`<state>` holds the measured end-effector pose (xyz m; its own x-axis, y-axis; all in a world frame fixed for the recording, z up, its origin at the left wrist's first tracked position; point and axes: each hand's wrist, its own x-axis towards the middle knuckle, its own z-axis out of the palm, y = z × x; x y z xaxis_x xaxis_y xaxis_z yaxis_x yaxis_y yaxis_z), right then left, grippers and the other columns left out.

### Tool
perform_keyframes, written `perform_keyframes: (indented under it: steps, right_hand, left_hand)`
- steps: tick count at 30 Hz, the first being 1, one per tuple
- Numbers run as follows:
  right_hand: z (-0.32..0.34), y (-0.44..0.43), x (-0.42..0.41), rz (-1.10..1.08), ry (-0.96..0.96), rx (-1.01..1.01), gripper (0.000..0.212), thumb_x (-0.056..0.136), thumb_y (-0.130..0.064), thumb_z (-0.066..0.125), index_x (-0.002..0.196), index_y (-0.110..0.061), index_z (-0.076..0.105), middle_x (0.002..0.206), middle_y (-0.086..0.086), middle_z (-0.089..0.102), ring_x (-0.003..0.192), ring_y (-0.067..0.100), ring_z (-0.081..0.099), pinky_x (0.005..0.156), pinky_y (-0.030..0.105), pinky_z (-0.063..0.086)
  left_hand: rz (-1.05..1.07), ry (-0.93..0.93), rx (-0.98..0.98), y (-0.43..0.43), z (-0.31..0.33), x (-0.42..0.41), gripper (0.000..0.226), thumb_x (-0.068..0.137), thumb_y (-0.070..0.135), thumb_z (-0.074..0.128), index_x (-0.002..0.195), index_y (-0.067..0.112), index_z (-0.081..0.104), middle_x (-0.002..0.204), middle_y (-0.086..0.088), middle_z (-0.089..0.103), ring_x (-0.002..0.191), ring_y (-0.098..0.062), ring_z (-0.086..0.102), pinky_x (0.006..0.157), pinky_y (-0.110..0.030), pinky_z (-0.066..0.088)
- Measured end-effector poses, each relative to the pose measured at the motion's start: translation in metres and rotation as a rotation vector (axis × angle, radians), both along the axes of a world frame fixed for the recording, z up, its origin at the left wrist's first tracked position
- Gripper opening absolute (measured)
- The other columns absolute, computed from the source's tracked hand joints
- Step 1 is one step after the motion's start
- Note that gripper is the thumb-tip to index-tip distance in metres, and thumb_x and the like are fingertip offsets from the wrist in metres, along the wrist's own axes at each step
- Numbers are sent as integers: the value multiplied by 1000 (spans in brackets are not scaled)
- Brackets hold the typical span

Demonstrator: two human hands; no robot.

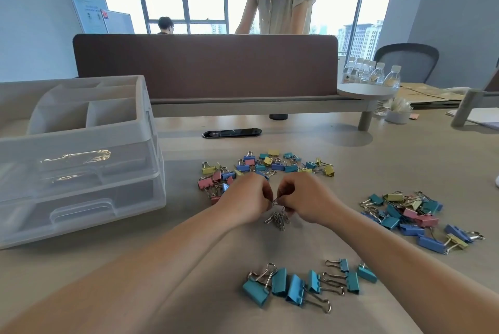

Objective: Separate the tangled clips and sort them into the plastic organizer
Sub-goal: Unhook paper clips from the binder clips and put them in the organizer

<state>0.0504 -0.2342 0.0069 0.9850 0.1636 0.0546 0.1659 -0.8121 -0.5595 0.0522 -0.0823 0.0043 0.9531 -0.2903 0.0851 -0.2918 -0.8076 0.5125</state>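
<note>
Pinching a tangled bunch of silver wire paper clips (pixel 278 218) at frame centre, my left hand (pixel 247 200) and right hand (pixel 303 198) both grip it above the worktop (pixel 351 150).

Teal clips (pixel 297 285) nearest; pink, blue, yellow clips (pixel 259 168); translucent white organizer (pixel 81 144)

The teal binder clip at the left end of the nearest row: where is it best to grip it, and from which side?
Probably take the teal binder clip by its silver wire handles, coming from above and the left. The handles rise off the table, while the body lies flat and a neighbouring clip crowds its right side.
</note>
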Motion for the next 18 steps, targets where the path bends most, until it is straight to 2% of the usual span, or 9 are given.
perform_keyframes:
  steps: [5, 8, 11, 15, 18]
  right_hand:
    - [12, 0, -3, -7, 18, 46, 16, 86, -9, 68, 73, -17, 63, 66, 4, 72, 56, 11, 69, 64, 31, 58]
    - [21, 3, -7, 5, 17, 71, 13, 87, -8, 68, 76, -15, 64, 68, 6, 72, 53, 9, 68, 66, 33, 59]
    - [33, 10, -12, 13, 6, 107, 14, 86, -5, 68, 76, -14, 63, 65, 5, 70, 53, 11, 69, 65, 35, 58]
    - [57, 26, -17, 44, -26, 135, 11, 85, -3, 69, 77, -10, 63, 61, 2, 65, 45, 4, 62, 42, 13, 41]
    - [76, 44, -18, 93, -45, 162, 11, 83, 0, 68, 77, -7, 63, 64, 4, 65, 44, 4, 60, 46, 15, 45]
  left_hand:
    - [-4, -12, -6, 4, 10, -2, 16, 82, 8, 67, 75, 23, 67, 64, 10, 58, 65, -13, 57, 59, -21, 41]
    - [7, -12, -28, 8, 20, -8, 16, 82, 7, 65, 73, 20, 69, 62, 9, 60, 61, -11, 60, 60, -25, 49]
    - [28, -45, -33, 14, 32, -15, 15, 80, 8, 64, 74, 20, 70, 63, 4, 62, 63, -16, 61, 59, -27, 48]
    - [74, -84, -63, 31, 51, -26, 21, 80, 10, 64, 63, 22, 62, 56, 4, 59, 57, -18, 60, 54, -27, 49]
    - [145, -121, -82, 49, 68, -32, 12, 79, 10, 62, 76, 19, 68, 70, 1, 65, 64, -19, 63, 55, -29, 50]
